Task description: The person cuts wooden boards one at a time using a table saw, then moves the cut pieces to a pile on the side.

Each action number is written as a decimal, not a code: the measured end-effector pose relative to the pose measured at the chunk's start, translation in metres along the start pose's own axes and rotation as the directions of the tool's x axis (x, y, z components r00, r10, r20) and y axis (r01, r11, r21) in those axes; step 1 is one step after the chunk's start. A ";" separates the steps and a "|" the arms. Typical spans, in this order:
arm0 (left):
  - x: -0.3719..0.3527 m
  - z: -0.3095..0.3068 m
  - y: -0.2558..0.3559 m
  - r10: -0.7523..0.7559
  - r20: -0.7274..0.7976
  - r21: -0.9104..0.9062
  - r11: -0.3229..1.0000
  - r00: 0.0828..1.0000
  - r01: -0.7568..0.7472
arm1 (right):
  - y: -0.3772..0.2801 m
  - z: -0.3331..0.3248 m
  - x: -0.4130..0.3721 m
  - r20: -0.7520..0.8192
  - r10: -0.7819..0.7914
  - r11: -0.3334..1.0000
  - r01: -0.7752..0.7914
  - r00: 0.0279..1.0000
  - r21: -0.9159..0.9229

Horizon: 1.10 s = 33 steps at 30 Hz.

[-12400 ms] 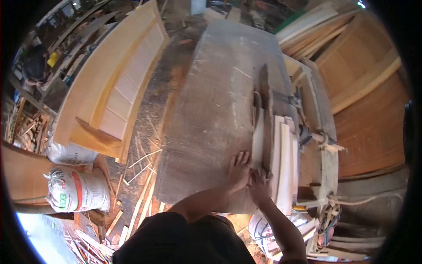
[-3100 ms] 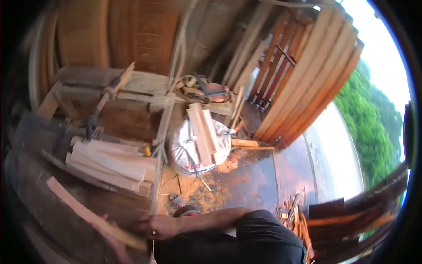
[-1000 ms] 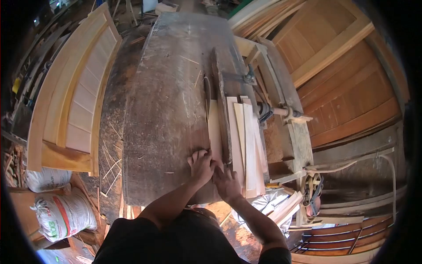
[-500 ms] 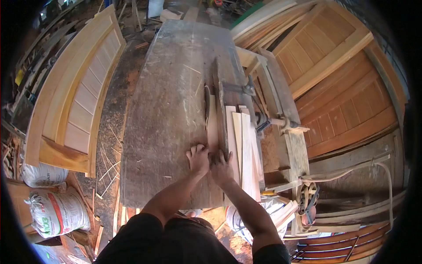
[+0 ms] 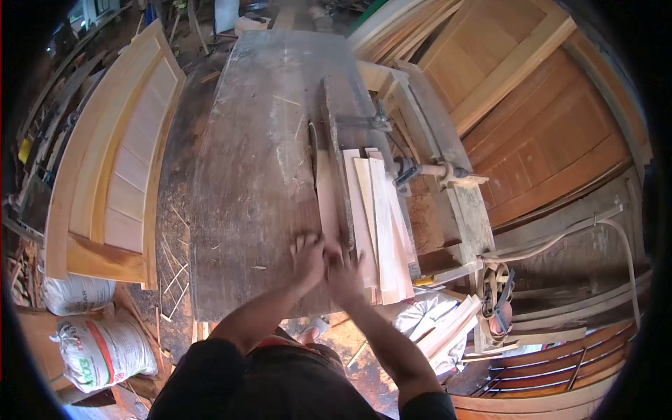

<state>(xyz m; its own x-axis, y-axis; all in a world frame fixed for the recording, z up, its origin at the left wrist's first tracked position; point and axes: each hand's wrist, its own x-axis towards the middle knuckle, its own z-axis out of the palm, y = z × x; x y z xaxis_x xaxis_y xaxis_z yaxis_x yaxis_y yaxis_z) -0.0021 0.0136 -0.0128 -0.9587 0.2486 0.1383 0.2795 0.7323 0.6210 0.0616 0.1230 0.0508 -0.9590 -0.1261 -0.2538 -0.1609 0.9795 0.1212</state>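
Observation:
A wooden strip (image 5: 327, 203) lies lengthwise in the slot of the large worn table (image 5: 245, 189), against a dark upright fence board (image 5: 337, 168). My left hand (image 5: 308, 262) rests at the strip's near end, fingers curled over its left side. Close beside it on the right, my right hand (image 5: 345, 276) presses its fingers on the same end, thumb side against the other hand. Both hands are slightly blurred. Right of the fence lies a pile of pale thin strips (image 5: 378, 217).
Clamps (image 5: 413, 169) hold the fence on the right. A panelled door (image 5: 115, 168) leans at the left, with white sacks (image 5: 105, 350) below it. More doors (image 5: 546, 154) stand at the right. Offcuts (image 5: 448, 336) lie near the table's front right.
The view has shifted and turned slightly. Both hands stay together at the strip's near end, a little nearer to me relative to the fence and the pile.

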 end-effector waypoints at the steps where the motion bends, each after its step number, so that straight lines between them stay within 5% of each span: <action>1: -0.030 -0.012 0.006 0.045 0.070 -0.004 0.999 0.997 -0.045 | -0.006 0.018 -0.040 -0.127 0.021 0.992 -0.005 0.992 0.122; 4: -0.117 -0.045 0.017 0.163 0.287 -0.109 0.985 0.944 -0.137 | -0.023 0.021 -0.142 -0.010 0.073 0.901 -0.061 0.997 0.430; 5: -0.117 -0.053 0.018 0.205 0.285 -0.135 0.976 0.936 -0.173 | -0.026 0.004 -0.153 -0.111 0.122 0.853 -0.047 0.986 0.519; 7: -0.133 -0.064 0.019 0.287 0.314 -0.195 0.952 0.905 -0.234 | -0.034 0.040 -0.163 0.077 0.170 0.795 -0.183 0.982 0.578; 8: -0.130 -0.055 0.016 0.279 0.238 -0.277 0.938 0.930 -0.210 | -0.033 0.063 -0.159 0.151 0.186 0.768 -0.239 0.971 0.594; 9: -0.131 -0.041 0.009 0.259 0.168 -0.358 0.915 0.951 -0.186 | -0.039 0.085 -0.164 -0.032 0.384 0.619 -0.232 0.923 0.750; 10: -0.130 -0.037 0.008 0.231 0.102 -0.437 0.884 0.968 -0.165 | -0.044 0.078 -0.168 -0.005 0.434 0.563 -0.267 0.901 0.782; 13: -0.123 -0.043 0.025 0.169 0.163 -0.620 0.784 0.972 -0.033 | -0.047 0.025 -0.190 0.046 0.492 0.357 -0.249 0.869 0.900; 16: -0.093 -0.039 0.069 0.157 0.182 -0.830 0.554 0.971 0.066 | -0.023 0.004 -0.185 -0.194 0.529 0.404 -0.044 0.826 0.914; 17: -0.067 -0.054 0.108 0.191 0.110 -0.929 0.369 0.975 0.033 | -0.008 -0.013 -0.179 -0.297 0.565 0.456 0.009 0.770 0.890; 20: -0.014 -0.013 0.117 0.109 0.143 -0.773 0.633 0.984 0.043 | 0.055 -0.028 -0.188 -0.512 0.679 0.635 -0.072 0.526 0.769; 22: 0.003 0.035 0.088 0.293 0.008 -0.284 0.917 0.956 -0.278 | 0.107 0.017 -0.217 -0.381 0.854 0.450 -0.134 0.354 0.883; 24: -0.010 0.042 0.094 0.310 0.110 -0.366 0.896 0.944 -0.251 | 0.155 0.086 -0.258 -0.258 0.957 0.290 -0.371 0.133 0.882; 26: -0.023 0.042 0.097 0.310 0.172 -0.390 0.893 0.935 -0.224 | 0.188 0.167 -0.301 0.012 0.998 -0.042 -0.594 -0.055 0.803; 28: -0.034 0.037 0.101 0.287 0.186 -0.366 0.908 0.940 -0.205 | 0.194 0.224 -0.324 0.151 0.978 -0.206 -0.710 -0.141 0.673; 29: -0.038 0.045 0.093 0.302 0.135 -0.475 0.855 0.944 -0.206 | 0.190 0.223 -0.328 0.240 0.965 -0.227 -0.796 -0.106 0.561; 32: -0.056 0.039 0.062 0.355 0.203 -0.456 0.859 0.912 -0.233 | 0.181 0.240 -0.317 0.451 0.868 -0.405 -0.819 -0.206 0.405; 33: -0.064 0.032 0.055 0.291 0.279 -0.518 0.848 0.915 -0.112 | 0.178 0.248 -0.314 0.444 0.863 -0.437 -0.799 -0.241 0.413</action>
<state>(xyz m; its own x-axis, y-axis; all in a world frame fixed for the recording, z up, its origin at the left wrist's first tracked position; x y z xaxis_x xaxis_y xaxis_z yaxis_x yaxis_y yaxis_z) 0.0760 0.0587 -0.0121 -0.7810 0.6176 0.0921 0.3169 0.2649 0.9107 0.3920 0.3759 -0.0857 0.1965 0.9452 -0.2606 0.9331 -0.2619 -0.2463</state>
